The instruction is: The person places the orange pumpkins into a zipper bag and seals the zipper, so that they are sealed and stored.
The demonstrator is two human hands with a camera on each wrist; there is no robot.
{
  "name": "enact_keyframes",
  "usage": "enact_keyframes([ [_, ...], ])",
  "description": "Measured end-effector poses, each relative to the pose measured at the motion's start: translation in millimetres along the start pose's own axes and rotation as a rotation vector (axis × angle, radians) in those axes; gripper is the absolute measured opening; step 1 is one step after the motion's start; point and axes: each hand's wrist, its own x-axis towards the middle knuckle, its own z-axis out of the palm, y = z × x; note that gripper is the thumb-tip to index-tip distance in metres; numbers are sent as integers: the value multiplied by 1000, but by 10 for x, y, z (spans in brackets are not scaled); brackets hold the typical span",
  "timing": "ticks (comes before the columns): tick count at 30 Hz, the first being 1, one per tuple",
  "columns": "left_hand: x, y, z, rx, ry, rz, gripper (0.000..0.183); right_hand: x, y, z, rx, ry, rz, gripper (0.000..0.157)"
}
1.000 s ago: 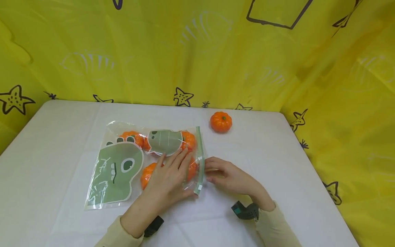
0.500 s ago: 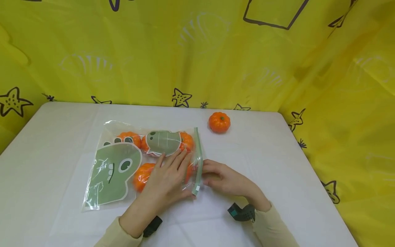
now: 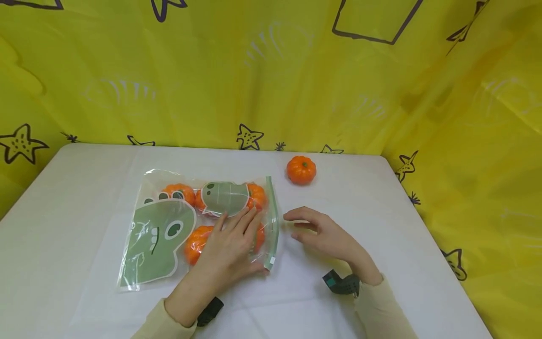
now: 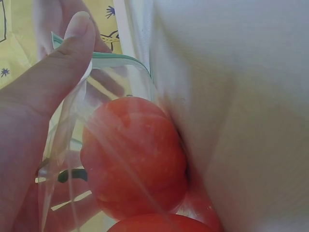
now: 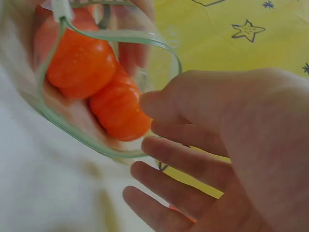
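Note:
A clear zip bag [image 3: 161,230] printed with green dinosaur shapes lies on the white table [image 3: 381,226]. Several small orange pumpkins [image 3: 195,242] show inside it, close up as pumpkins [image 4: 133,154] and pumpkins [image 5: 79,60]. My left hand [image 3: 233,240] rests flat on the bag near its green zip edge [image 3: 273,221], the thumb [image 4: 53,67] against the plastic. The bag's mouth [image 5: 116,96] gapes open in the right wrist view. My right hand [image 3: 322,233] hovers just right of the zip edge, fingers [image 5: 178,157] loosely spread and holding nothing. A loose pumpkin [image 3: 301,169] sits on the table beyond it.
A yellow cloth [image 3: 271,70] with black star drawings hangs behind and to the right of the table. Bare tabletop lies left of the bag and to the right of my right hand. Dark wrist straps [image 3: 340,284] show on both forearms.
My right hand has let go of the bag's zip edge and drawn back to the right, fingers opening. The left hand stays pressed on the bag.

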Motion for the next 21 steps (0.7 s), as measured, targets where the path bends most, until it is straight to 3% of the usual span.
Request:
enact_keyframes([
  [7,-8,4,10,21,-1,7,114,72,-6,-147,-94,144,2,35],
  [13,-8,-2,5,30,21,16,116,208,-55,-271,-341,228,-18,34],
  [21,-24,13,13,22,5,18,117,449,-140,-426,-641,268,-37,36],
])
